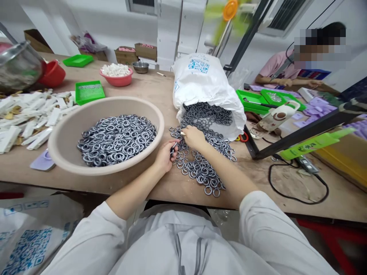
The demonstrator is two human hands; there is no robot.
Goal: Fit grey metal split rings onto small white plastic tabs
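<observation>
Where the table (151, 88) starts at left: white pieces (37, 122) lie heaped; a steel bowl (18, 63) and a red tub (53, 74) stand behind them; a green tray (90, 93) sits just behind the basin.
Beige basin (64, 147): broad and round; a mound of grey rings (120, 139) fills its middle.
Left hand (166, 156): just beside the basin's right rim; its fingers are curled round a few held rings (173, 149).
Right hand (195, 137): over the loose rings, fingers drawn in narrow; a pale bit shows at the fingertips (what it is, I cannot tell); whether they pinch a ring is unclear.
Loose rings (200, 168): spread on the table between the sack's mouth and the front edge.
White sack (203, 82): behind the right hand, mouth towards the wearer; dark rings (206, 112) lie inside.
Thermos (275, 116): tilted, right of the sack; a co-worker (282, 70) sits beyond.
</observation>
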